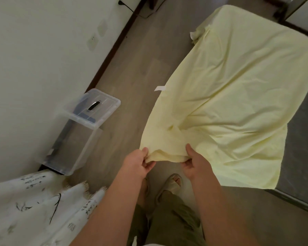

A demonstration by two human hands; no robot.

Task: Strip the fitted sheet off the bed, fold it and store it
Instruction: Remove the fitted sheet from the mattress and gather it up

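A pale yellow fitted sheet (pixel 235 96) lies loose and wrinkled over the bed, reaching from the far end toward me. Its near gathered edge hangs off the bed's left side, above the floor. My left hand (pixel 140 162) pinches that edge at its left end. A short way to the right, my right hand (pixel 194 164) pinches the same edge, thumb on top. Bare grey mattress (pixel 302 142) shows on the right where the sheet has come off.
A clear plastic storage box (pixel 68 148) stands on the wooden floor by the left wall, its lid (pixel 94 107) propped on top. A patterned white curtain (pixel 34 208) hangs at lower left. My slippered feet (pixel 171 183) are beside the bed. A cable (pixel 126 6) runs along the far wall.
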